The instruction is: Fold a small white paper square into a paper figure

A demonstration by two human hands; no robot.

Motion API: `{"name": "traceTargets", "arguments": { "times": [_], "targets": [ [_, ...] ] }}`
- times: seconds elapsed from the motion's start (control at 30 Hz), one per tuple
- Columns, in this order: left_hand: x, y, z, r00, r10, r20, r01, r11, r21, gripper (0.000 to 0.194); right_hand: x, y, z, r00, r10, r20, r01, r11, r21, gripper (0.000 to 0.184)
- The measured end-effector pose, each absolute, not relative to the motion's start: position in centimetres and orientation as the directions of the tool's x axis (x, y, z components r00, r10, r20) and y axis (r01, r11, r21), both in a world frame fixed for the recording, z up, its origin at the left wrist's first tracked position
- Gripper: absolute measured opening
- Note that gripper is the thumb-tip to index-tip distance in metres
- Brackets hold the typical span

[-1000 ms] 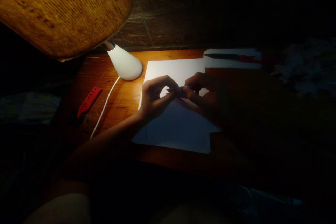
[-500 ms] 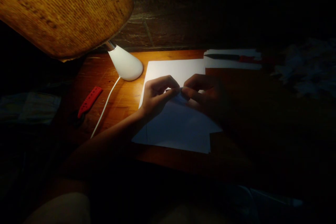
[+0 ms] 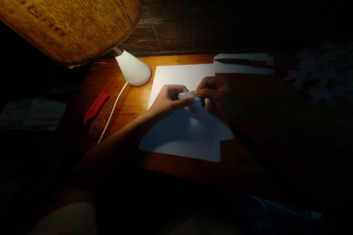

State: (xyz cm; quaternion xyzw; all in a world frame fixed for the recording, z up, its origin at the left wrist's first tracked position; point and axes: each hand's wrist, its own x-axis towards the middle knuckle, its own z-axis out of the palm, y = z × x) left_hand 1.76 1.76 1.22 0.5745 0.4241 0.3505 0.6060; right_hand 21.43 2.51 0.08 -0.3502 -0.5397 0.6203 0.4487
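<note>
A small folded piece of white paper (image 3: 186,96) is held between both hands, above white sheets (image 3: 182,143) lying on the wooden table. My left hand (image 3: 169,99) grips its left part, the thumb stretched along the near side. My right hand (image 3: 213,90) pinches the paper's right end between thumb and fingertips. Part of the folded piece is hidden behind the fingers, and shadow makes its exact shape hard to tell.
A lamp with a white base (image 3: 135,71) and woven shade (image 3: 71,14) stands at left, its white cord (image 3: 113,112) running forward. A red-handled tool (image 3: 96,107) lies beside it. Back right, a red-handled knife (image 3: 234,61) rests on smaller papers (image 3: 226,69), near a dim whitish heap (image 3: 322,71).
The folded paper has tilted so that its pale face shows. My left thumb has straightened along it, and my right hand has shifted its pinch at the right end.
</note>
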Motion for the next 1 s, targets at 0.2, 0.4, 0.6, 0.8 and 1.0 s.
{"name": "traceTargets", "arguments": {
  "times": [0.2,0.4,0.6,0.8,1.0],
  "targets": [
    [1.66,1.94,1.19,0.408,0.901,-0.151,0.043,0.146,0.988,0.044,21.38,2.7,0.05,-0.393,0.919,0.025,-0.205,-0.061,-0.977,0.02],
    [1.64,1.87,1.21,0.435,0.883,-0.179,0.032,0.183,0.983,0.044,21.63,2.54,0.39,-0.45,0.892,0.039,-0.175,-0.045,-0.984,0.023],
    [1.67,1.82,0.61,0.387,0.92,-0.064,0.049,0.049,0.998,0.049,21.8,2.99,0.34,-0.423,0.899,0.11,-0.135,0.058,-0.989,0.027],
    [1.52,1.87,0.37,0.356,0.931,-0.077,0.044,0.066,0.997,0.039,21.68,2.91,-0.09,-0.391,0.916,0.087,-0.13,0.039,-0.991,0.031],
    [1.72,1.9,0.48,0.318,0.946,-0.067,0.018,0.065,0.998,0.031,21.51,2.74,-0.32,-0.423,0.904,0.059,-0.157,-0.009,-0.988,0.03]
  ]
}}
